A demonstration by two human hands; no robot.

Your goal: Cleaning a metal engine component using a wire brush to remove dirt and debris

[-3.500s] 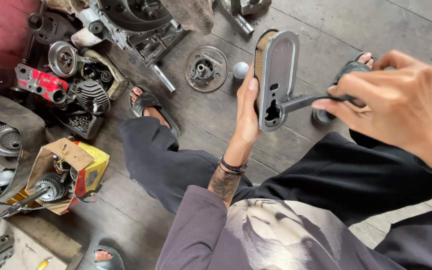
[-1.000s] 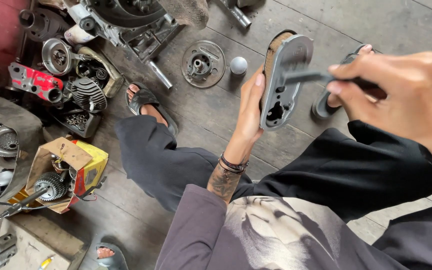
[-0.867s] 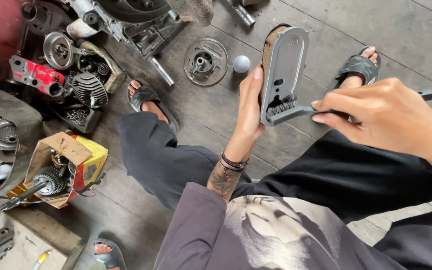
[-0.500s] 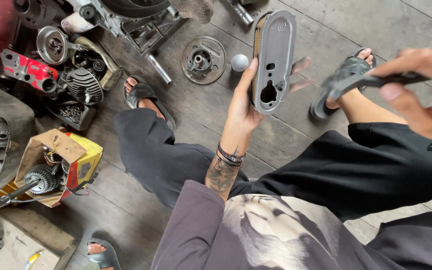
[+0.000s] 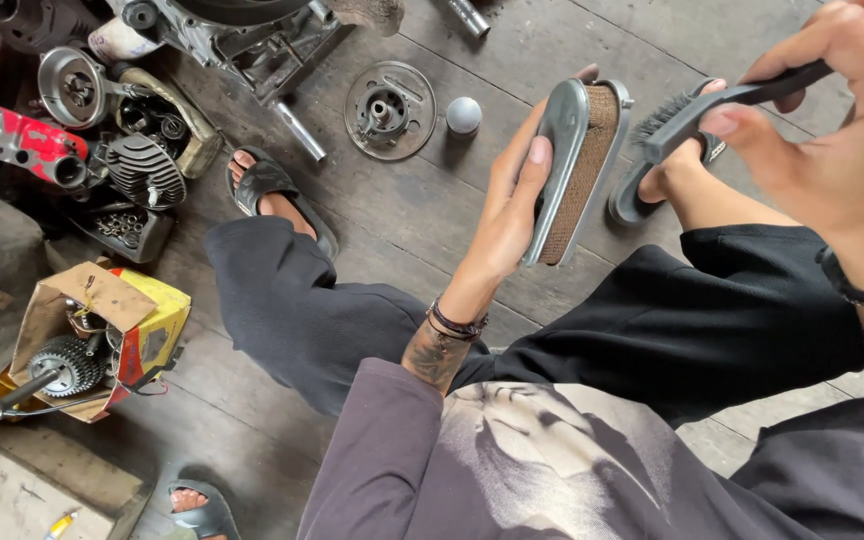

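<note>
Head camera looks down on a seated person whose left hand [image 5: 512,200] grips an oblong grey metal cover with a brown mesh edge [image 5: 574,165], fingers [image 5: 535,165] clamped along its side, above the wooden floor [image 5: 412,215]. Right hand [image 5: 832,130], fingers closed, holds a black-handled bristle brush [image 5: 697,110] just beside it.

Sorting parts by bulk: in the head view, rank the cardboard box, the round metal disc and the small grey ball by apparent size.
1. cardboard box, largest
2. round metal disc
3. small grey ball, smallest

All three lie on the floor, so the order looks reliable.
</note>
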